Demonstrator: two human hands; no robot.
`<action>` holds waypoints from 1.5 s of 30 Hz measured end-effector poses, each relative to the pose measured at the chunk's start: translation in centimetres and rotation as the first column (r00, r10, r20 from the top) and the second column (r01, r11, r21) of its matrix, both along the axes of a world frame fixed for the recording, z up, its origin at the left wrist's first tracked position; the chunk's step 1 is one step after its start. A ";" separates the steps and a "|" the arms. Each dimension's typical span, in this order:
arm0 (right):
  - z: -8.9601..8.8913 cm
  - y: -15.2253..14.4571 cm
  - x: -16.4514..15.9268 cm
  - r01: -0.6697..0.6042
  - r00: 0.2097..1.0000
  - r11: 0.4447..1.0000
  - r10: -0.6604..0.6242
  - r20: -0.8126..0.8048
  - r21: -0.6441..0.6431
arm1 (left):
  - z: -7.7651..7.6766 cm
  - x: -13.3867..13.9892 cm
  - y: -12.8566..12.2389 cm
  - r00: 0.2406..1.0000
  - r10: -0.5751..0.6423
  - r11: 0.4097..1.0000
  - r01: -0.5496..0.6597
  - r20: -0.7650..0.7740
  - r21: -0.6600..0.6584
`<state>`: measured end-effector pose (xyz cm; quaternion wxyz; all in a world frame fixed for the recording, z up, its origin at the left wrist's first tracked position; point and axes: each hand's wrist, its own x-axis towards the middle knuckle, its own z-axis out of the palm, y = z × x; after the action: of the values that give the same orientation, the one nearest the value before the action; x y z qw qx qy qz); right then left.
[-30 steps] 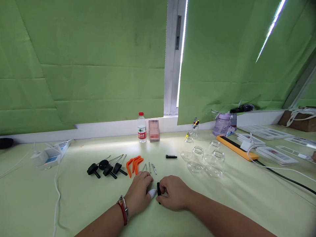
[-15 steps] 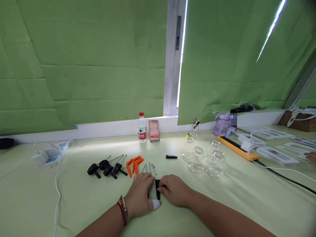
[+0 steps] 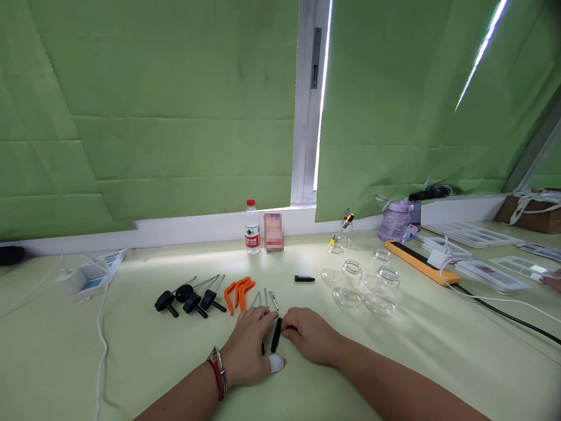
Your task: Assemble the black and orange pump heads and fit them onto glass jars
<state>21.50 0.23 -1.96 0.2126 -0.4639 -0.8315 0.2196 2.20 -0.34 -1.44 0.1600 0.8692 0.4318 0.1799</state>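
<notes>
My left hand (image 3: 252, 345) lies on the table with its fingers stretched forward and the thumb, wrapped in white tape, apart. A second black piece (image 3: 263, 348) is mostly hidden beneath it. Between my two hands a slim black handle-like piece (image 3: 276, 335) lies slanted on the table. My right hand (image 3: 309, 334) has its fingers curled and pressed together close beside the upper end of that piece; whatever they may pinch is hidden. Just beyond the fingers are several thin metal rods (image 3: 266, 299). A small black strip with a row of pale teeth (image 3: 304, 279) rests farther back.
Left of my hands lie orange bent pieces (image 3: 242, 292) and several black knobs with metal shafts (image 3: 193, 302). Clear jars (image 3: 349, 286) stand on the right, near an orange power strip (image 3: 418, 262). A water bottle (image 3: 252, 231) is at the back. Another person's hand (image 3: 553, 282) shows at the right edge.
The black piece between my hands has turned, from nearly straight to slanted, its near end shifting left. My right hand has barely moved. At the right edge the other person's hand moved slightly.
</notes>
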 end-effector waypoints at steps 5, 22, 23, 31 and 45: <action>-1.0 0.9 0.5 0.175 0.982 0.985 -0.174 -0.066 0.005 | 0.3 -0.1 0.1 1.000 -0.006 1.000 0.006 0.010 -0.017; -0.6 1.0 0.2 0.119 0.982 0.993 -0.116 -0.146 0.017 | -0.3 -0.2 0.3 0.997 -0.034 0.999 0.035 0.070 -0.009; -0.7 0.9 0.1 0.112 0.980 0.994 -0.109 -0.165 0.010 | -0.3 -0.1 0.3 0.997 -0.033 0.999 0.033 0.067 -0.001; -0.6 0.5 -0.6 0.052 0.973 0.999 -0.049 -0.224 0.011 | 0.5 0.3 0.0 0.999 -0.041 0.999 0.041 0.029 -0.005; -1.2 0.9 -1.5 0.109 0.984 0.993 -0.101 -0.144 0.054 | 0.0 0.4 0.1 0.994 -0.055 0.996 0.062 0.099 -0.070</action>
<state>19.95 1.13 -3.18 0.2962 -0.4837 -0.7951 0.2146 2.57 -0.21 -1.48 0.2176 0.8654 0.4040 0.2011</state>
